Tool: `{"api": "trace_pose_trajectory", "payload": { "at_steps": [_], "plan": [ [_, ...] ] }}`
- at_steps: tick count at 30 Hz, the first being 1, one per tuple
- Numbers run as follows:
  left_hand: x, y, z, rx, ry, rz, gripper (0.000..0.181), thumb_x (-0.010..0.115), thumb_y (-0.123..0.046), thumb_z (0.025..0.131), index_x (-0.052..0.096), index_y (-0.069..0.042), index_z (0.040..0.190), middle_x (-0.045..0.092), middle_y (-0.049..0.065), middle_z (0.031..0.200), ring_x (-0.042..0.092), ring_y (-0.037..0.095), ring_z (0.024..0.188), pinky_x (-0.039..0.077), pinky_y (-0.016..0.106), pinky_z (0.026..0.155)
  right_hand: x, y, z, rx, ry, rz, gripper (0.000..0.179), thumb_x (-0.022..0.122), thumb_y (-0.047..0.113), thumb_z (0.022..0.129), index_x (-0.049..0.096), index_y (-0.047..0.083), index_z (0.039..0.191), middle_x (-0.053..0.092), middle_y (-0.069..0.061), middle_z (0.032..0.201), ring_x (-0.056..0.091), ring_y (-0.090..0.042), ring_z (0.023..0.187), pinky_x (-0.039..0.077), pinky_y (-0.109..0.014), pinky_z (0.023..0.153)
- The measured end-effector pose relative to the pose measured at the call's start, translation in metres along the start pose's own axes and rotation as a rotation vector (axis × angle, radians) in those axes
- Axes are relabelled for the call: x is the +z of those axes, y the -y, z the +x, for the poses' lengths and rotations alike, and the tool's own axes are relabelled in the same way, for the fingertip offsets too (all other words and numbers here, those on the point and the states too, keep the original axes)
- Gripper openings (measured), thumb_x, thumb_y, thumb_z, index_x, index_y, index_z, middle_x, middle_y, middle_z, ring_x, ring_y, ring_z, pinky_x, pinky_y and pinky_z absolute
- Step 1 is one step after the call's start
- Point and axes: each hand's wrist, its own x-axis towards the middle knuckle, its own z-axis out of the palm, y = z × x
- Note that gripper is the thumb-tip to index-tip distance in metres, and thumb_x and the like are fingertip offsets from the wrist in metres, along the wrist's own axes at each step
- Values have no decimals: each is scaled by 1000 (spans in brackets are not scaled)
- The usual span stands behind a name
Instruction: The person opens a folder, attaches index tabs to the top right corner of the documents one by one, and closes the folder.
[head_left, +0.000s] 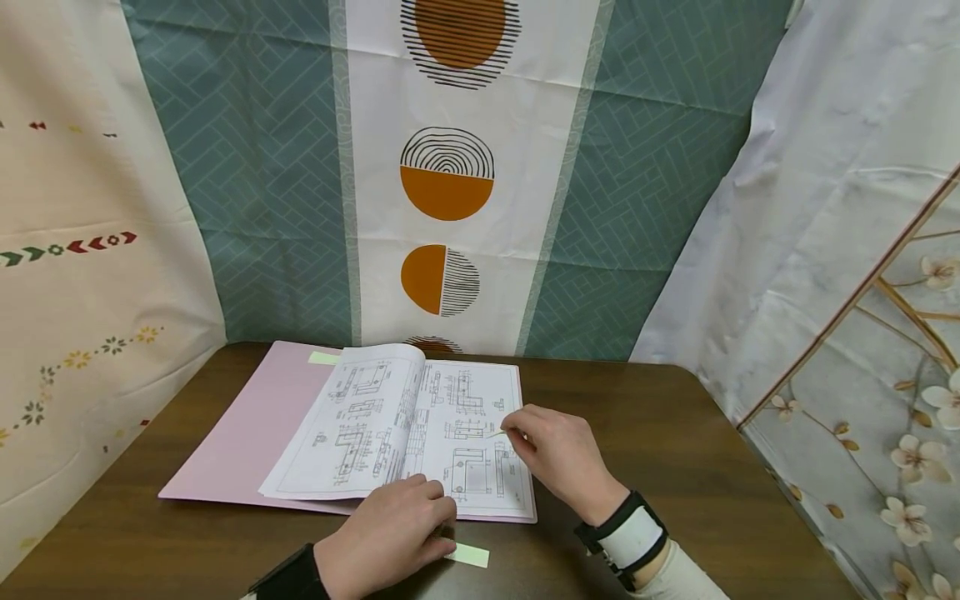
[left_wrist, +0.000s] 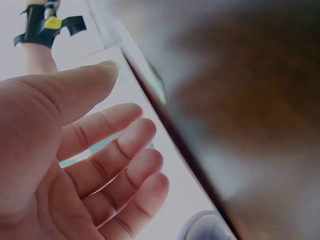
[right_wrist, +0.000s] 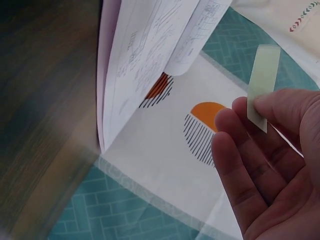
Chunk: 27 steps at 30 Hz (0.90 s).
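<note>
My right hand (head_left: 555, 450) pinches a pale green sticky strip (right_wrist: 264, 75) between thumb and forefinger, above the right-hand page (head_left: 480, 479) of an open stack of printed drawings. In the right wrist view the strip points up out of the fingertips, the other fingers loosely bent. My left hand (head_left: 397, 529) is at the near edge of the pink folder (head_left: 232, 454), its thumb by another pale green strip (head_left: 470, 556) on the table. In the left wrist view the left fingers (left_wrist: 137, 135) are relaxed, with nothing between them and the thumb. The turned left page (head_left: 352, 433) curves up at the spine.
A third pale green strip (head_left: 323, 358) sticks on the folder's upper part, beside the pages. The dark wooden table (head_left: 637, 442) extends to the right. Patterned cloths (head_left: 277, 167) hang behind the table and along both sides.
</note>
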Motion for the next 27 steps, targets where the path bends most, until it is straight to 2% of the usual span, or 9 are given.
{"api": "trace_pose_trajectory", "payload": {
  "at_steps": [7,14,17,20,27],
  "plan": [
    [-5,8,23,-65,-86,12,16,87,-29,96,80,-16,103,71,-7,96,64,14,84,55,32,72,3,-7,0,22,20,-11,22,95,13,89,81,22,102,79,9,97,71,-7,79,61,-29,73],
    [-2,15,45,-173,-108,52,25,87,-29,97,81,-10,111,74,2,104,69,21,89,58,37,76,9,-15,2,38,37,-43,24,96,10,88,80,20,103,80,6,95,66,-7,72,60,-28,70],
    [0,17,49,-213,-96,74,28,87,-29,96,80,-8,113,74,4,107,70,23,90,59,39,77,10,-20,3,25,37,-38,26,95,8,87,81,19,106,81,5,96,67,-7,72,61,-28,71],
    [2,18,50,-226,-70,79,30,88,-29,95,80,-7,114,74,6,109,70,25,92,59,40,77,12,-27,5,4,37,-40,29,95,6,87,83,18,110,82,4,99,71,-9,76,62,-30,73],
    [10,19,48,-212,-11,93,33,89,-32,94,80,-6,113,74,6,106,69,25,90,58,40,74,21,-44,11,42,56,-60,29,96,7,85,87,17,111,83,1,103,76,-13,83,64,-33,78]
  ]
}}
